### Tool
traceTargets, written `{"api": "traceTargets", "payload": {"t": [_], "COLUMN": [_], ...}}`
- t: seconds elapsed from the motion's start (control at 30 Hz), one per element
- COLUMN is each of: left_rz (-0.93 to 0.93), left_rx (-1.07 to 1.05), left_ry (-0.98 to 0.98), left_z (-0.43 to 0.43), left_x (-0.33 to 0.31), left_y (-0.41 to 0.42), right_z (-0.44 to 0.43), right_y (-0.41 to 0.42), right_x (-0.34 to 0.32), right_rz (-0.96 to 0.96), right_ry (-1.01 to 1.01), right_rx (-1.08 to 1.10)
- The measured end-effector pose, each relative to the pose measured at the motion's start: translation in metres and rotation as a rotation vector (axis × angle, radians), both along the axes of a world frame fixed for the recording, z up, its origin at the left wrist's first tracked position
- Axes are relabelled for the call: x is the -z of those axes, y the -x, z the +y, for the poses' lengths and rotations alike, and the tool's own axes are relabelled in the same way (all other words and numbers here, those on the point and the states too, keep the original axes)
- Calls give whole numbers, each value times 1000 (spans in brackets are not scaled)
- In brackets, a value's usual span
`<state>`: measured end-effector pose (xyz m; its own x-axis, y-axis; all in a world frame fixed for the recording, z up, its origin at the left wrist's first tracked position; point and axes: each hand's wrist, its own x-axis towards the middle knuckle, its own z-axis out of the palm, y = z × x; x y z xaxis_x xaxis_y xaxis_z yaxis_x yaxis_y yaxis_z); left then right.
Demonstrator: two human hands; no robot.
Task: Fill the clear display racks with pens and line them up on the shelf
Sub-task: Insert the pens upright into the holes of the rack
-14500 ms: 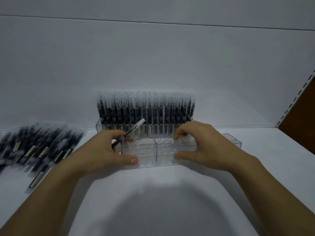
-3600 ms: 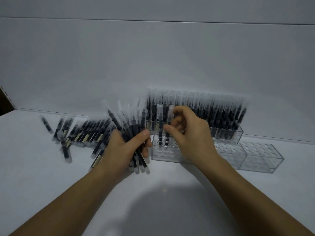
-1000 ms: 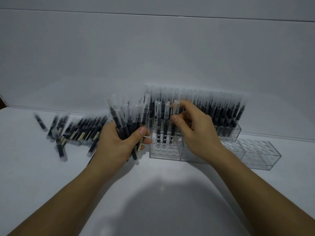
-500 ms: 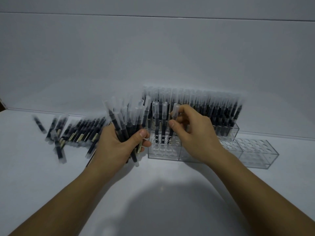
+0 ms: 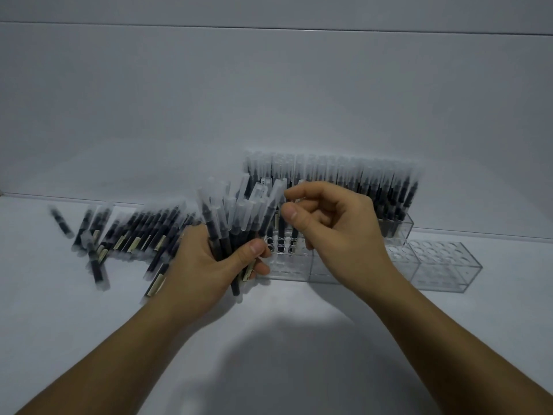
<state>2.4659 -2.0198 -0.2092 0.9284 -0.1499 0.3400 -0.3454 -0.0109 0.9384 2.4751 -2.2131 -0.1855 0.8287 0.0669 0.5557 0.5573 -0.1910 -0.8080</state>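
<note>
Right hand [image 5: 335,223] leaving third pen [image 5: 294,235] in near rack [image 5: 443,268], curling toward bundle [image 5: 236,217], pinch unclear; left hand [image 5: 206,265] gripping bundle; fetching next.

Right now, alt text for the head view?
The left hand grips a bundle of pens while the right hand reaches thumb and forefinger toward their caps, above a mostly empty clear rack. A full rack stands behind it; loose pens lie on the white shelf at left.

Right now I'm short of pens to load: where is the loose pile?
In the head view, the loose pile lies on the shelf at the left, just beyond the left hand, which grips a bundle of pens.
</note>
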Motion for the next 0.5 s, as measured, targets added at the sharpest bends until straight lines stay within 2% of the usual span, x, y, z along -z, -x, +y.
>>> {"api": "traceTargets", "payload": {"t": [0.37,0.5], "left_rz": [-29,-37], "left_rx": [75,-16], "left_ry": [-4,-24], "left_z": [-5,-2], "left_x": [1,1], "left_y": [3,1], "right_z": [3,-2], "right_y": [3,1], "right_x": [-2,-7], "right_rz": [95,115], "right_ry": [-95,-222], "right_rx": [-127,-106]}}
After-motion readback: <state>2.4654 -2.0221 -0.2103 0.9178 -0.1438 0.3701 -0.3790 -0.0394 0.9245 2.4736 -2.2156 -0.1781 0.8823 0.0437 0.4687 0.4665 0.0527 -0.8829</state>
